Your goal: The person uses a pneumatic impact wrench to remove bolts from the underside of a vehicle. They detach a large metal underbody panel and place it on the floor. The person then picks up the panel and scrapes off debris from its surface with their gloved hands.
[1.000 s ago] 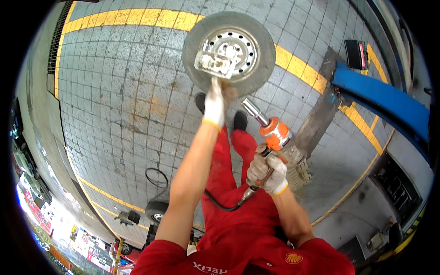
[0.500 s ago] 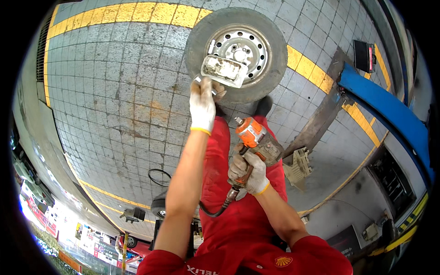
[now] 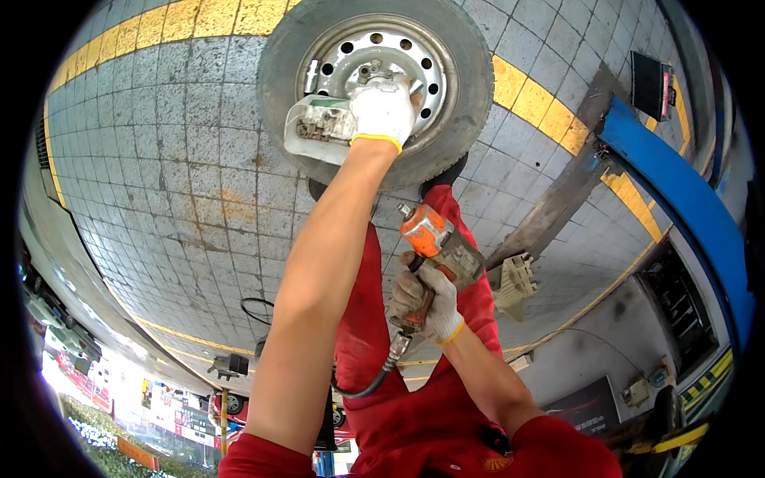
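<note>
My left hand point(image 3: 384, 107), in a white glove with a yellow cuff, reaches over the wheel point(image 3: 279, 72) near its hub. Its fingers curl downward, mostly hidden behind the back of the hand; what they hold does not show. Beside that hand a clear plastic tray point(image 3: 299, 146) with dirty small pieces inside rests on the tyre and rim. A silvery cylindrical piece point(image 3: 311, 76) lies on the steel rim left of the hub. My right hand point(image 3: 438, 301), also gloved, is closed around the handle of an orange and grey impact wrench point(image 3: 428, 233), its drive end pointing up and left.
An air hose point(image 3: 374, 388) runs from the wrench handle. The blue lift arm point(image 3: 661, 171) curves along the right. Near my right leg sits a beige bracket-like block point(image 3: 516, 287). A dark box point(image 3: 652, 86) stands at the far right on the tiled floor.
My left hand has moved forward and right, from the tyre's near edge to the hub. The wheel appears larger and the tray lies further left. The right hand keeps its grip on the impact wrench.
</note>
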`<state>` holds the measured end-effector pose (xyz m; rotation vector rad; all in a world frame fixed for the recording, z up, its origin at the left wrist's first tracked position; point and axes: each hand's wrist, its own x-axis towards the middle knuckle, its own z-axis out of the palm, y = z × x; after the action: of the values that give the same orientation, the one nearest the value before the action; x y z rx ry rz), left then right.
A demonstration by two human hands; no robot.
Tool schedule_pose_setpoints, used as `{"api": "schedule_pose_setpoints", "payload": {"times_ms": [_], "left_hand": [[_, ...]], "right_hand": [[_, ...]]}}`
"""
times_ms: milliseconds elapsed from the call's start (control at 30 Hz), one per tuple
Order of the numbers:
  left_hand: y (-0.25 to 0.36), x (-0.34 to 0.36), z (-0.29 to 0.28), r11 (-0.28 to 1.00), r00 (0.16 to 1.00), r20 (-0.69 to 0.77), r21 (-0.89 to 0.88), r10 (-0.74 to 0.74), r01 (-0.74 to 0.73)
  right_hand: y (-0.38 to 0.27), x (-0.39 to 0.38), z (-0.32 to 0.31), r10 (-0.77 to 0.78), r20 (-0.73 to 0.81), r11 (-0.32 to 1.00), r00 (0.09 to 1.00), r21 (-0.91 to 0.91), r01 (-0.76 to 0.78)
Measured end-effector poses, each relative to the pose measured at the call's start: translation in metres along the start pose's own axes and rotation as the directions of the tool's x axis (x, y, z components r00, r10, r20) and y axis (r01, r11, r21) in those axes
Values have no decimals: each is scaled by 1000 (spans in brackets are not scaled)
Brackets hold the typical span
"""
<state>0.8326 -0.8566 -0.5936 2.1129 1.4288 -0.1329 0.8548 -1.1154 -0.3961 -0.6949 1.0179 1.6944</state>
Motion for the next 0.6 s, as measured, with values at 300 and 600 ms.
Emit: {"api": "schedule_pose_setpoints", "payload": {"times_ms": [300, 600], "left_hand": [[-86, 63, -14, 968, 981, -19, 154, -195, 196], [-165, 74, -15, 950, 923, 340, 302, -182, 76]], "right_hand": [[-46, -5, -40, -57, -14, 983, 998, 174, 59], [-54, -13, -42, -36, -13, 975, 999, 217, 38]]}}
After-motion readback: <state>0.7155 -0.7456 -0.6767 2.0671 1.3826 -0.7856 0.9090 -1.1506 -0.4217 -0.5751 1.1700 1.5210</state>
